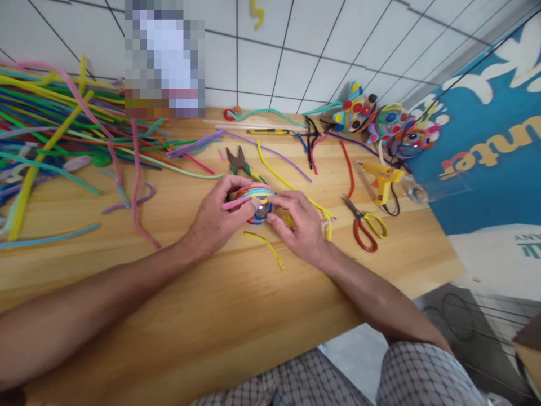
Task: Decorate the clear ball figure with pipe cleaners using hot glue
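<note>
Both my hands meet at the middle of the wooden table (236,316) around a small round coil of coloured pipe cleaners (256,194). My left hand (217,217) grips its left side, fingers curled over the top and pinching a pink strand. On the right side, my right hand (298,223) presses on the coil with closed fingers. A short yellow pipe cleaner (268,248) lies just in front of the hands. Pliers (237,162) lie right behind the coil.
A big heap of long pipe cleaners (54,124) covers the table's left. Scissors (363,223) and a yellow glue gun (382,180) lie to the right, colourful finished figures (382,121) at the back right. The table edge drops off on the right, near my knees.
</note>
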Action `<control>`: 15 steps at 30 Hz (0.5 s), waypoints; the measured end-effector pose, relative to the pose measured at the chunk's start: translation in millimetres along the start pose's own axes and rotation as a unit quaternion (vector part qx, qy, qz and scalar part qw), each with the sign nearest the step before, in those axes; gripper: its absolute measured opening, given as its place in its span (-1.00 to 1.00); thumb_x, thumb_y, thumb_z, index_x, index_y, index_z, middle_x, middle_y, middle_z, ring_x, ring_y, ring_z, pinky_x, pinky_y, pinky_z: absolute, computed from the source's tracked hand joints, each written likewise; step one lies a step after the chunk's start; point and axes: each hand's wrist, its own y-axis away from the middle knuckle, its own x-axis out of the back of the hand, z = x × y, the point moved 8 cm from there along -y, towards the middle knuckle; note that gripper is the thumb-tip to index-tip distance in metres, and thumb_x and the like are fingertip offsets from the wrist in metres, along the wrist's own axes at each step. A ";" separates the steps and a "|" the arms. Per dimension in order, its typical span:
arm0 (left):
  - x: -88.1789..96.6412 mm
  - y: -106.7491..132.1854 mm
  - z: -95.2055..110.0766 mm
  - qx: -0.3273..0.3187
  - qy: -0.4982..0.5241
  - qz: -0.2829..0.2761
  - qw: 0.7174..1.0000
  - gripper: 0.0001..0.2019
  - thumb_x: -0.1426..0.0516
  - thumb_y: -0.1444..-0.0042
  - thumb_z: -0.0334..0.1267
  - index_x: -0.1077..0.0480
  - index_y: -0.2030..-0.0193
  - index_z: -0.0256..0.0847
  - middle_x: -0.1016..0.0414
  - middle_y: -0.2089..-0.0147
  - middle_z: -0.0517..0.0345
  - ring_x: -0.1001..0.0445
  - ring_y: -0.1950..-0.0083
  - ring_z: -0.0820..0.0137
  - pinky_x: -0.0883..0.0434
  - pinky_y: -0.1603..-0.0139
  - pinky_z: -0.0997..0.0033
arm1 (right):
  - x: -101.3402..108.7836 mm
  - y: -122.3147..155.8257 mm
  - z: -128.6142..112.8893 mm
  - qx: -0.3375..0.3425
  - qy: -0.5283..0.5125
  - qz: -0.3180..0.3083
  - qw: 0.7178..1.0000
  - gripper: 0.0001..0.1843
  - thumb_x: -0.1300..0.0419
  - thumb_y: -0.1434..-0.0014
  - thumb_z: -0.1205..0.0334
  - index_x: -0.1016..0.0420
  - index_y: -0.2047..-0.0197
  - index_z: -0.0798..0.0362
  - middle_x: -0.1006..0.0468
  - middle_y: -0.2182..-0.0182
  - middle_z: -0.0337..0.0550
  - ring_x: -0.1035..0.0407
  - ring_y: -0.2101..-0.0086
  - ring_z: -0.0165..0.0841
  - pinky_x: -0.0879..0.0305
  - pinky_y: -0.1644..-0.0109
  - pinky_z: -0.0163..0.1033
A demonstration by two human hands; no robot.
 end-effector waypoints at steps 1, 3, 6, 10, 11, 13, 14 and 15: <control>-0.1 -0.2 0.9 0.000 0.000 -0.001 1.000 -0.70 -0.37 -0.22 -0.10 -0.51 -0.02 -0.12 -0.72 -0.03 0.08 -0.69 0.03 0.25 -0.70 0.05 0.25 | 0.4 -0.3 -0.8 0.005 -0.001 0.004 1.000 -0.69 -0.32 -0.53 0.24 -0.57 -0.29 -0.08 -0.72 -0.08 0.02 -0.65 -0.10 -0.12 -0.67 -0.15 0.07; -0.3 -0.7 2.3 -0.001 -0.003 -0.004 1.000 -0.71 -0.37 -0.22 -0.10 -0.51 -0.01 -0.11 -0.71 -0.04 0.08 -0.69 0.01 0.24 -0.70 0.02 0.23 | 0.9 -0.7 -1.8 0.011 -0.003 0.009 1.000 -0.69 -0.33 -0.52 0.26 -0.56 -0.28 -0.06 -0.71 -0.07 0.04 -0.65 -0.10 -0.14 -0.67 -0.14 0.04; -0.2 -1.6 2.4 -0.001 -0.012 -0.009 1.000 -0.70 -0.37 -0.23 -0.08 -0.49 -0.01 -0.10 -0.70 -0.02 0.09 -0.69 0.02 0.23 -0.70 0.02 0.21 | 1.0 -0.9 -1.1 0.013 -0.004 0.008 1.000 -0.70 -0.33 -0.52 0.28 -0.57 -0.27 -0.04 -0.70 -0.06 0.05 -0.64 -0.08 -0.15 -0.67 -0.13 0.04; 0.1 -2.7 -0.2 -0.003 -0.027 -0.019 0.999 -0.70 -0.35 -0.26 -0.05 -0.47 -0.02 -0.10 -0.68 0.01 0.09 -0.67 0.06 0.23 -0.67 0.07 0.19 | -0.2 -0.6 1.9 0.002 -0.008 -0.005 1.000 -0.66 -0.33 -0.52 0.25 -0.58 -0.30 -0.09 -0.70 -0.08 0.03 -0.63 -0.08 -0.12 -0.67 -0.16 0.09; 0.0 -2.9 -0.8 -0.003 -0.030 -0.022 0.999 -0.70 -0.35 -0.27 -0.05 -0.47 -0.02 -0.10 -0.68 0.01 0.09 -0.67 0.06 0.22 -0.67 0.06 0.18 | -0.1 -0.6 2.4 -0.001 -0.009 -0.008 1.000 -0.66 -0.33 -0.51 0.25 -0.58 -0.31 -0.10 -0.70 -0.09 0.03 -0.63 -0.08 -0.11 -0.66 -0.16 0.10; -0.3 -3.3 -1.5 -0.003 -0.031 -0.027 0.999 -0.69 -0.35 -0.27 -0.04 -0.45 -0.03 -0.10 -0.69 -0.01 0.08 -0.67 0.03 0.22 -0.67 0.03 0.18 | 0.4 -0.6 2.6 -0.003 -0.008 -0.011 1.000 -0.65 -0.33 -0.51 0.24 -0.58 -0.31 -0.11 -0.70 -0.09 0.02 -0.63 -0.08 -0.11 -0.66 -0.16 0.11; -0.3 -3.5 -1.4 -0.003 -0.031 -0.027 0.999 -0.68 -0.35 -0.27 -0.04 -0.45 -0.03 -0.11 -0.69 -0.03 0.07 -0.67 0.01 0.21 -0.67 0.02 0.18 | 0.4 -0.7 2.8 -0.006 -0.007 -0.014 1.000 -0.66 -0.32 -0.52 0.24 -0.58 -0.31 -0.12 -0.70 -0.10 0.02 -0.63 -0.08 -0.11 -0.66 -0.17 0.11; -0.4 -3.8 -1.2 -0.003 -0.029 -0.028 0.999 -0.68 -0.35 -0.26 -0.04 -0.45 -0.03 -0.11 -0.70 -0.04 0.06 -0.67 -0.01 0.21 -0.67 0.01 0.18 | 0.2 -0.8 3.4 -0.010 -0.005 -0.017 1.000 -0.66 -0.32 -0.52 0.23 -0.58 -0.31 -0.12 -0.70 -0.10 0.02 -0.63 -0.08 -0.11 -0.66 -0.17 0.12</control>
